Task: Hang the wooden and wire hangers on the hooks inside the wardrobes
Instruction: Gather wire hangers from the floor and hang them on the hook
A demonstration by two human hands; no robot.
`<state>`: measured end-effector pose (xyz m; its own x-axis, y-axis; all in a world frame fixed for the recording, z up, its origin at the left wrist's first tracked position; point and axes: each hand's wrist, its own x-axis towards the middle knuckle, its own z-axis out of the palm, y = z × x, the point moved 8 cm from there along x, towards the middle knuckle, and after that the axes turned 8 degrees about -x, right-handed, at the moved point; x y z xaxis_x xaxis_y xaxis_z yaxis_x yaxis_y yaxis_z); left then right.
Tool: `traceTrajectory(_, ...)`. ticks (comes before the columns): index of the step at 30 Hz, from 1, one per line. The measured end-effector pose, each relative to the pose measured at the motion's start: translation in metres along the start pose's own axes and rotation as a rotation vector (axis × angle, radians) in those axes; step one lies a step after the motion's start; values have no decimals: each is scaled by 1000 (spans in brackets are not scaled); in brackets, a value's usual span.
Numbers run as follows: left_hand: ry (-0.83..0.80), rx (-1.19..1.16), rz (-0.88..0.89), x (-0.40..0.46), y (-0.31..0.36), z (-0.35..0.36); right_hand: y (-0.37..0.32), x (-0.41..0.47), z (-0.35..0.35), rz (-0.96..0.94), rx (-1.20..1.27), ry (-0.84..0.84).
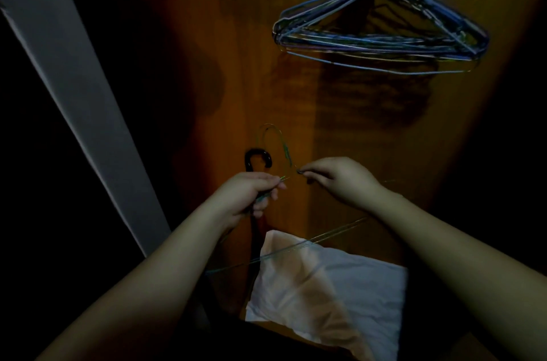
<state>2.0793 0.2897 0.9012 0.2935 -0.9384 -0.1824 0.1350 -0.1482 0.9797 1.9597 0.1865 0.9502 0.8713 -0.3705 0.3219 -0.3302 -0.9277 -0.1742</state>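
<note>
- Wire hanger, barely visible in the gloom, is pinched by left hand and right hand.
- Bundled wire hangers hang above, hooks cut off at the frame's top edge.
- No writing legible.

Thin wire hanger low; wire hanger bunch hanging above.

free: bare wardrobe panel mid | blocked: hanger bundle upper right; umbrella handle lower left
</note>
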Motion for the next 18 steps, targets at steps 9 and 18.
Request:
traceTrajectory(9, 271, 37, 56, 4, 24, -42, 42, 3, -55, 143, -25, 46)
traceTrajectory(18, 389, 24, 189, 16, 69, -46, 81, 10, -127, 219, 106, 160)
